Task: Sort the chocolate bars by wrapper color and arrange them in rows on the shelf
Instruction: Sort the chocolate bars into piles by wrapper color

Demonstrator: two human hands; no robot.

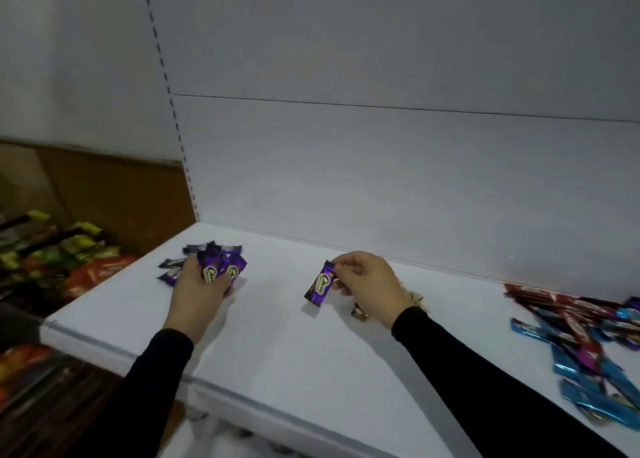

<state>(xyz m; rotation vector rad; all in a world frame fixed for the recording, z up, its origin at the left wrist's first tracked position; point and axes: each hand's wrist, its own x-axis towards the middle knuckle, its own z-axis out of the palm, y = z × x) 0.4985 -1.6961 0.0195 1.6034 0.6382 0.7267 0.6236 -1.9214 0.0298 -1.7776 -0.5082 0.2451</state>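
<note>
On the white shelf (284, 347), my left hand (199, 293) grips a bunch of purple chocolate bars (221, 267) near the shelf's left end. More purple bars (173, 265) lie on the shelf just behind and left of that hand. At the shelf's middle, my right hand (370, 284) pinches one purple bar (320, 284) by its top end, held upright just above the surface. A mixed heap of red bars (554, 302) and blue bars (585, 385) lies at the right end.
A small gold-wrapped piece (359, 313) lies under my right wrist. Left of the shelf, lower down, sit green, yellow and orange snack packs (69, 260). The white back panel (381, 180) rises behind the shelf.
</note>
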